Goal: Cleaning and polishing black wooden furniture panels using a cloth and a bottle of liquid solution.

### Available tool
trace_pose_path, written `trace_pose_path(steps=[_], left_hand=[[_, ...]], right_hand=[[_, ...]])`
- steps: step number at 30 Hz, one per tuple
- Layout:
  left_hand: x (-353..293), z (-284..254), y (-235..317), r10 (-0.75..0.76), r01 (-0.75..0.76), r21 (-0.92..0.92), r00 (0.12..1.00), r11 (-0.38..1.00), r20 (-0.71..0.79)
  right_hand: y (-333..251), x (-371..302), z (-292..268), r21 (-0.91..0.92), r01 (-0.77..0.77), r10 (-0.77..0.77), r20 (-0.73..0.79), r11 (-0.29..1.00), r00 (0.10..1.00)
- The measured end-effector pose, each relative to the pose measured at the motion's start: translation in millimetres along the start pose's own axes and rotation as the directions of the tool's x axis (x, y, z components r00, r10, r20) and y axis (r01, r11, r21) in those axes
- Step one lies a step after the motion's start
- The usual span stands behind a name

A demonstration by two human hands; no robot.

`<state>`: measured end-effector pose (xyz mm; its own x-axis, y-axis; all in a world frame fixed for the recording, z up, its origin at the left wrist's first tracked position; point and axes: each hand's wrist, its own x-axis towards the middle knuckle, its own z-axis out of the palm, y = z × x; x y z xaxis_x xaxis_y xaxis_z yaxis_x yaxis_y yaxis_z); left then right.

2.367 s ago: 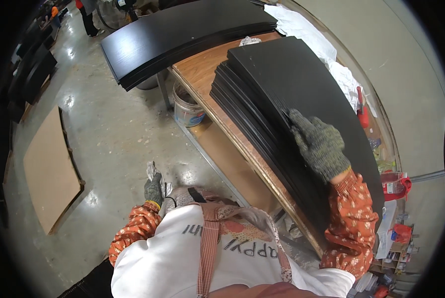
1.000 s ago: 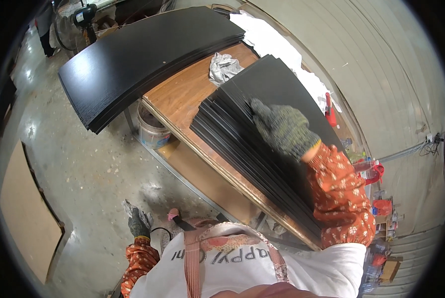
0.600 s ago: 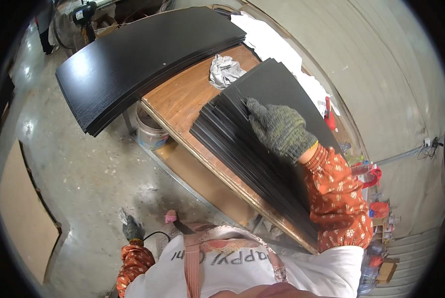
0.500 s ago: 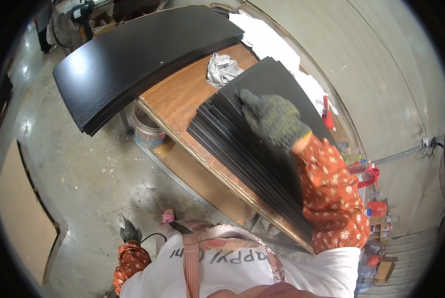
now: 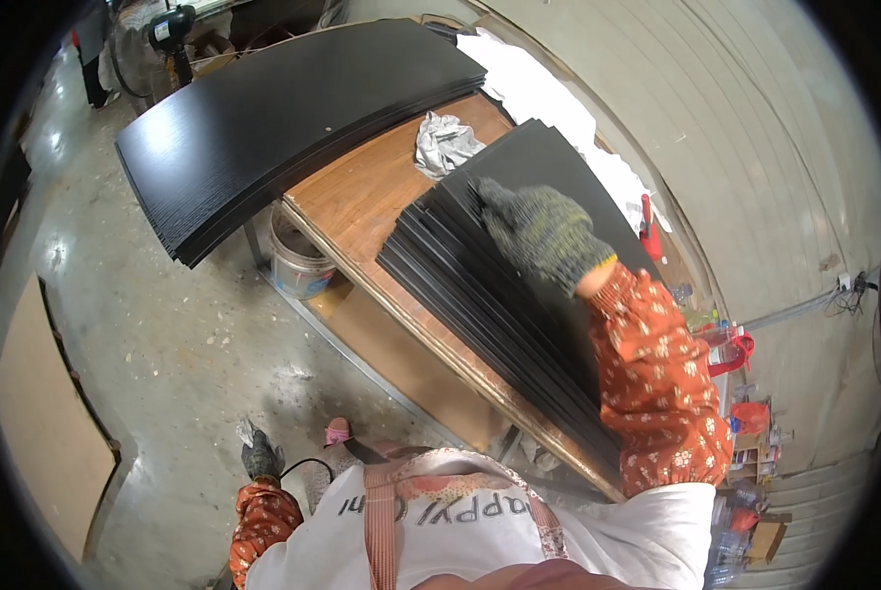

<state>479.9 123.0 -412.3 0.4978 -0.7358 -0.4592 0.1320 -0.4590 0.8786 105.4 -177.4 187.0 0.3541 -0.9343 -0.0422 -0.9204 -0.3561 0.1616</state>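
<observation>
My right hand [image 5: 539, 236], in a grey-green knitted glove with a yellow cuff edge, rests palm down on the top black panel [image 5: 578, 197] of a fanned stack. Its fingers reach toward the stack's left edge, and their dark tips partly blend into the black. Low on the left hangs my left hand [image 5: 261, 455], also gloved and apart from the table. It is closed around something with a pale, shiny tip, too small to make out. A thin black cord or hose curves from beside it toward my body. Both forearms wear orange-red flowered sleeves.
A second stack of black panels [image 5: 293, 118] lies across the far end of the wooden table [image 5: 347, 197]. Between the stacks sits a crumpled grey rag [image 5: 445, 145]. A bucket [image 5: 301, 261] stands under the table edge. A brown board [image 5: 52, 423] is at the left; a fan [image 5: 170, 39] stands behind.
The whole view has shifted slightly. My right hand stays on the top panel in nearly the same place, and my left hand still hangs at the lower left.
</observation>
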Motion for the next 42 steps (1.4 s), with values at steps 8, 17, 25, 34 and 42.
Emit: trace_pose_path(steps=[8,17,25,34,42], left_hand=[[-29,21,80,-0.489,0.48,-0.097,0.85,0.872,-0.193],[-32,25,85,-0.517,0.479,-0.203,0.824,0.854,-0.231],[-30,28,94,-0.535,0.524,-0.112,0.836,0.844,-0.123],[-28,36,105,-0.485,0.475,-0.114,0.871,0.873,-0.079],[-20,24,88,-0.425,0.415,-0.118,0.901,0.902,-0.085]], right_hand=[[7,10,3,-0.042,-0.101,0.103,0.05,0.994,0.993],[3,7,3,-0.051,-0.082,0.085,0.066,0.995,0.994],[6,-13,9,-0.052,-0.035,0.03,-0.078,0.998,0.996],[12,-45,11,-0.026,-0.022,0.019,-0.108,0.999,0.994],[1,-40,6,-0.024,-0.068,0.068,0.005,0.997,0.998]])
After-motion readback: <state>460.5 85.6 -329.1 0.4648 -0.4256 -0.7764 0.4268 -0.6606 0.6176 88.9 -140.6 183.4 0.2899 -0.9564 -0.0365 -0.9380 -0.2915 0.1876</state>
